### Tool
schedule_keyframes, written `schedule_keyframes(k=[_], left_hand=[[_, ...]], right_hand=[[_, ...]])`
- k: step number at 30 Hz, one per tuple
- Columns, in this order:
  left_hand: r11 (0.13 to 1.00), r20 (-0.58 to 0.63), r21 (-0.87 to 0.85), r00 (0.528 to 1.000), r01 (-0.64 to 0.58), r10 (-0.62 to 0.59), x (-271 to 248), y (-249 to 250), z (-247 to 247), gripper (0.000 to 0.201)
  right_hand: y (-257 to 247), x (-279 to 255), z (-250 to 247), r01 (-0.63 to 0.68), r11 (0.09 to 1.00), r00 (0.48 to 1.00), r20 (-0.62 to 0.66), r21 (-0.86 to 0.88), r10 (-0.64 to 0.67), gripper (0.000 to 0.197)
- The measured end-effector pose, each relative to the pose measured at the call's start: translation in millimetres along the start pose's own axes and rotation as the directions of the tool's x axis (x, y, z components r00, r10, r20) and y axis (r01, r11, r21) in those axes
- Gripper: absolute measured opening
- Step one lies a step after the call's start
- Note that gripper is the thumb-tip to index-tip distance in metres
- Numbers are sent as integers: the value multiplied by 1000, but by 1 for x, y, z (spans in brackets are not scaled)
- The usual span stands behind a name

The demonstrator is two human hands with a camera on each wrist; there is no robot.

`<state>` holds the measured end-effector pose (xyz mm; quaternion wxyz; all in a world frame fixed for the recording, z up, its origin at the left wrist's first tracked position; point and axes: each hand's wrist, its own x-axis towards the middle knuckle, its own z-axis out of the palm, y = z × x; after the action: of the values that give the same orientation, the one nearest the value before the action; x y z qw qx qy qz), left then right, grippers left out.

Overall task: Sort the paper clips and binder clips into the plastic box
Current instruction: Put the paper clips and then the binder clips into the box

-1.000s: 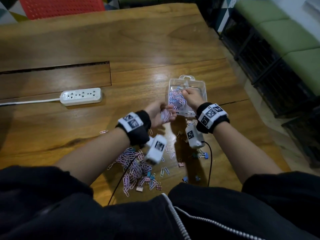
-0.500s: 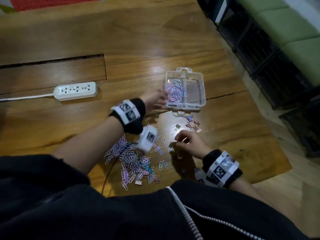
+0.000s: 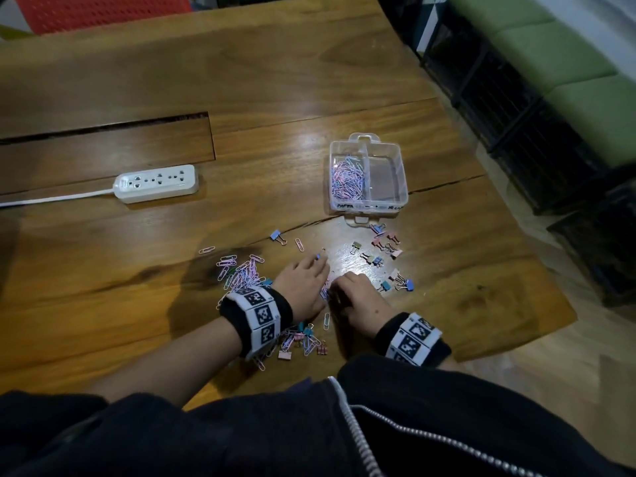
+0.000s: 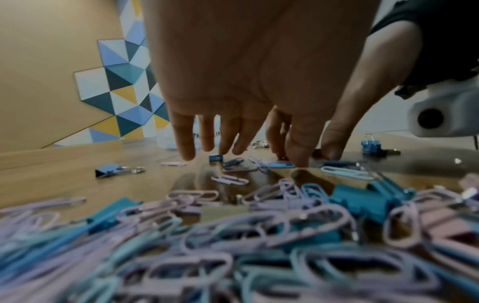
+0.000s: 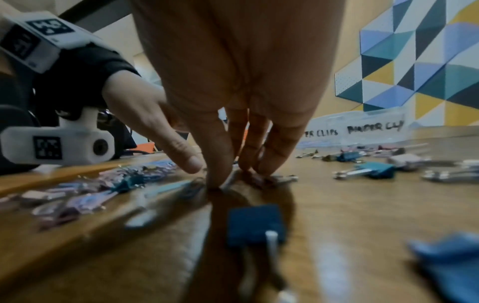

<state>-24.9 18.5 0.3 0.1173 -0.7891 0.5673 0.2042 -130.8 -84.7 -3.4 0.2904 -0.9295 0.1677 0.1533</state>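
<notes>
- Wooden table [image 3: 309, 80], glossy, with a long recessed panel [image 3: 103, 153] at the far left.
- White power strip [image 3: 156, 183] beside that panel, its cord running off to the left.
- Clear plastic box [image 3: 399, 187], two compartments; paper clips fill the left one.
- Heap of paper clips [image 3: 241, 273] at the near left, with binder clips mixed in.
- Scattered binder clips [image 3: 378, 249] just in front of the box.
- One blue binder clip [image 3: 277, 235] lies apart, between heap and box.
</notes>
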Motion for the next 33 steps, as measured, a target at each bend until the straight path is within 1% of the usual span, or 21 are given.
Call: schedule_keyframes(k=[3, 5, 6, 8, 10, 11, 15, 17, 20, 22, 24, 25, 27, 29, 30, 31, 33], left_hand=[[1000, -25, -19, 1000, 16, -17, -3, 2, -1, 72], [998, -60, -56, 998, -6, 3, -3, 4, -1, 69], [997, -64, -73, 998, -14, 9, -2, 4, -1, 69], [996, -44, -91, 999, -22, 18, -2, 4, -1, 67], [995, -34, -87, 998, -50, 47, -2, 5, -1, 62], [994, -39, -87, 997, -69, 66, -2, 6, 0, 58], [988, -78, -93, 991, -120, 113, -5, 11, -1, 41], [987, -76, -108, 991, -120, 112, -5, 12, -1, 36], [984, -51, -146, 995, -98, 91, -3, 11, -1, 26], [971, -24, -232, 998, -60, 55, 0, 7, -1, 20], [926, 22, -377, 1000, 2, 7, 0, 1, -4, 15], [886, 40, -462, 999, 39, -23, 0, -3, -6, 12], [763, 59, -638, 994, 106, -88, -3, -14, -8, 9], [579, 104, -800, 987, 158, -125, -6, -25, -9, 12], [458, 145, -869, 981, 187, -126, -9, -30, -11, 15], [319, 196, -920, 973, 225, -120, -11, -35, -13, 18], [3, 279, -960, 955, 281, -104, -15, -39, -18, 17]], right_hand=[[10, -5, -7, -61, 998, 995, -73, 18, 62, 42], [14, -10, -11, -89, 996, 984, -154, -7, 87, 33], [14, -13, -11, -84, 996, 982, -171, -7, 82, 28], [12, -18, -9, -82, 996, 989, -125, 26, 84, 20], [12, -19, -6, -111, 994, 993, -41, 19, 112, 18], [13, -19, -6, -130, 991, 991, -30, 13, 130, 17], [16, -15, -10, -198, 980, 972, -119, 37, 201, 14], [11, -17, -9, -194, 981, 975, -101, 31, 196, 18], [-3, -19, 6, -151, 988, 988, -8, 24, 152, 36], [-9, -18, 15, -136, 991, 990, -18, 12, 136, 44], [-12, -13, 19, -123, 992, 991, -50, 15, 124, 43], [-13, -11, 18, -119, 993, 991, -58, 19, 120, 39], [-14, -9, 16, -121, 992, 991, -51, 25, 122, 31], [-15, -7, 13, -123, 992, 991, -46, 33, 125, 29], [-15, -7, 12, -126, 991, 991, -42, 36, 127, 28], [-15, -6, 10, -125, 991, 991, -37, 42, 127, 27], [-16, -5, 9, -121, 991, 992, -19, 54, 123, 26]])
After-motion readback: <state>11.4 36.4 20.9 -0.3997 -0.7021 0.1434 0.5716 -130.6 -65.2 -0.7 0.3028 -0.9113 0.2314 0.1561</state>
